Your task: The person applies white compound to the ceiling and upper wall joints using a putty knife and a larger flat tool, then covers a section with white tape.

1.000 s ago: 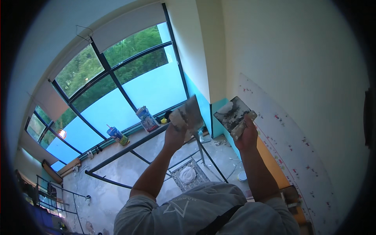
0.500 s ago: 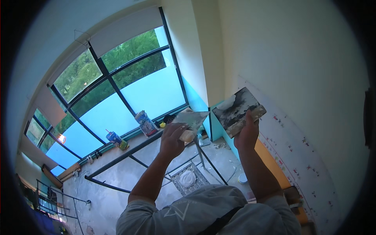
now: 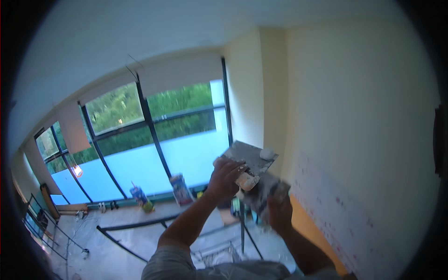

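My left hand [image 3: 225,181] is closed round the plaster-crusted handle of a plastering trowel [image 3: 245,155]. Its flat metal blade is raised in front of the window side, and a white lump of plaster [image 3: 267,154] sits at the blade's right corner. Just below and to the right, my right hand [image 3: 281,212] grips a broad, flat plastering blade [image 3: 262,193] smeared with grey and white. The trowel overlaps the upper part of that blade, which is blurred. I cannot tell whether the two touch.
A dark metal frame [image 3: 133,227] stands below my arms. Packages [image 3: 181,189] and a blue container [image 3: 139,195] are by the large window [image 3: 186,149]. The pale wall [image 3: 345,116] rises at right, beside a column [image 3: 245,93]. Wires [image 3: 133,72] hang near the ceiling.
My view has tilted upward. The two tools, apart before, now overlap, the trowel having come across in front of the right-hand blade. A white lump now shows on the trowel's corner.
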`<state>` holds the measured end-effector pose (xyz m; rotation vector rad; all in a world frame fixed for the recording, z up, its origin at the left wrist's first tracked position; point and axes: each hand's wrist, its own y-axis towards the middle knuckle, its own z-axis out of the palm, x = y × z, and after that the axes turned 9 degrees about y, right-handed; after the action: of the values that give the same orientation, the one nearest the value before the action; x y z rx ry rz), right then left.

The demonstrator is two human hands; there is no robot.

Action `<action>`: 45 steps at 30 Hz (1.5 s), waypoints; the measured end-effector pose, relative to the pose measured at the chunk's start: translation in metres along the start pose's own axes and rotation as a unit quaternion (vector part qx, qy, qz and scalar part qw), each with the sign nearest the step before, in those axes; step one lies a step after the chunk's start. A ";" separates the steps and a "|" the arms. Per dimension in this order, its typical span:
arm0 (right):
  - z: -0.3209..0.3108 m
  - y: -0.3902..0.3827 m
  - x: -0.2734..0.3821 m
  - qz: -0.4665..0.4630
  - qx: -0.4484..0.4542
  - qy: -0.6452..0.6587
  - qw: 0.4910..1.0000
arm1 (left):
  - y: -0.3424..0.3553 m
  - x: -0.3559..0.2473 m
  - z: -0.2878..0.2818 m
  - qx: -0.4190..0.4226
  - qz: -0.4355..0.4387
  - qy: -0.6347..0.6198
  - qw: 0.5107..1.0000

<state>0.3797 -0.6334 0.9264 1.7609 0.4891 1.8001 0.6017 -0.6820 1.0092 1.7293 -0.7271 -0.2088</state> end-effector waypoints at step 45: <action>-0.152 -0.080 -0.236 0.138 -0.276 0.244 0.920 | 0.458 0.179 -0.186 -0.331 0.074 0.392 0.855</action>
<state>0.2338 -0.6992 0.6821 1.0271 -0.1022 2.2993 0.6723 -0.6856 1.5305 0.9441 -0.1288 0.3223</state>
